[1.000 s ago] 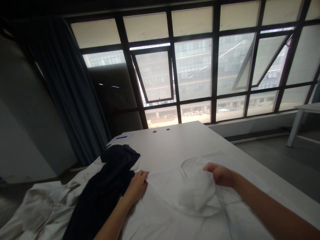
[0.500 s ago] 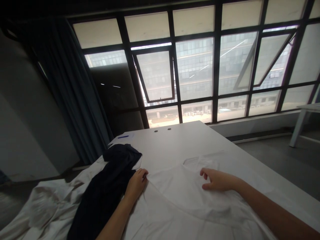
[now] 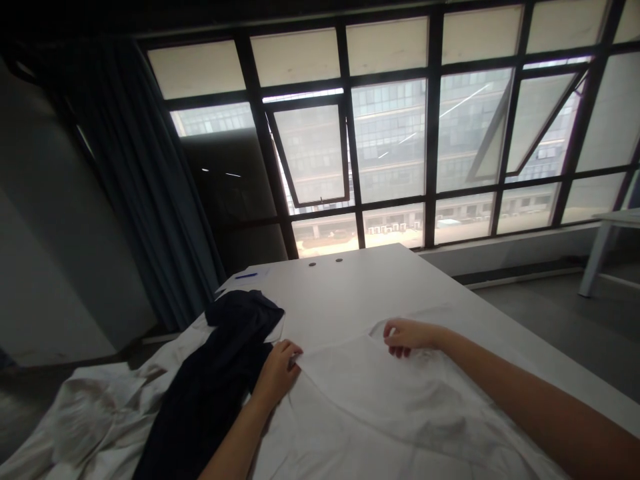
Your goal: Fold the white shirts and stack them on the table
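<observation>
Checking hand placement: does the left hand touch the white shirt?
Touching. The head view shows the left hand with its fingers lying on the white shirt at its left edge, no gap visible.

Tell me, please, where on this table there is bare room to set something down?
The far half of the table is bare, from the white garment to the two dark discs; so is its right edge strip. The near end is crowded: left hand and right hand on that garment, dark garment and crumpled white cloth leftward.
</observation>
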`<control>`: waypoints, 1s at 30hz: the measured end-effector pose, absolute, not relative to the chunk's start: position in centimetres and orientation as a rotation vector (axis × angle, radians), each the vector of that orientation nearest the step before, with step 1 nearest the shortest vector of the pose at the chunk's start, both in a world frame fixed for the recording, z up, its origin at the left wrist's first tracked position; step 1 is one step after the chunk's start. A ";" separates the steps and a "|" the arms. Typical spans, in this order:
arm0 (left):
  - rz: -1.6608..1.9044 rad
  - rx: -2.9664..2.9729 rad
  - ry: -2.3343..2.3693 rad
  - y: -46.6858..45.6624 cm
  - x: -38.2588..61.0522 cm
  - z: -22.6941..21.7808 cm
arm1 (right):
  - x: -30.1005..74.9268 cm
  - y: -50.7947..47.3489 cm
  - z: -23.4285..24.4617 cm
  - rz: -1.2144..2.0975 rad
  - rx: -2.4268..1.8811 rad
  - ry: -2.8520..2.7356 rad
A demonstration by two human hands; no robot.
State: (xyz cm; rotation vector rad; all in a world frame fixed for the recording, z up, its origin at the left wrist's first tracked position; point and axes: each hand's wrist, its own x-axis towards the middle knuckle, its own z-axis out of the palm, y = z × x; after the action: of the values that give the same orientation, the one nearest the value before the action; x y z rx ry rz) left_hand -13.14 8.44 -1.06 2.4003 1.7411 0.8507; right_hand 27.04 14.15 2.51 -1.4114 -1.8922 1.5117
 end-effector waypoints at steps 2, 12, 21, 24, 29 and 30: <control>0.849 2.415 1.744 8.3 -13.2 -1.0 | 24.5 15.3 2.0 1.525 -1.425 -1.757; 0.637 2.410 1.989 7.9 -13.3 -1.1 | 17.0 19.1 -1.4 1.154 -1.574 -1.521; 0.977 1.977 1.739 8.6 -13.6 -1.8 | 17.0 20.4 -2.6 1.016 -1.572 -1.544; 1.014 1.786 1.718 9.4 -14.0 -1.8 | 17.3 20.4 -2.9 1.023 -1.572 -1.525; 0.981 1.608 1.733 11.1 -14.3 -1.6 | 17.6 20.4 -3.1 1.071 -1.541 -1.531; 0.977 1.585 1.744 11.4 -14.2 -1.6 | 17.6 20.4 -3.1 1.083 -1.536 -1.531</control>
State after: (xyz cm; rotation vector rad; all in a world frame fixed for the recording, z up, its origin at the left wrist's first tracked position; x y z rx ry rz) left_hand -14.18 11.45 -1.65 1.5848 1.7440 0.9775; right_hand 17.62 20.42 -3.10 -1.5365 -1.5313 1.0829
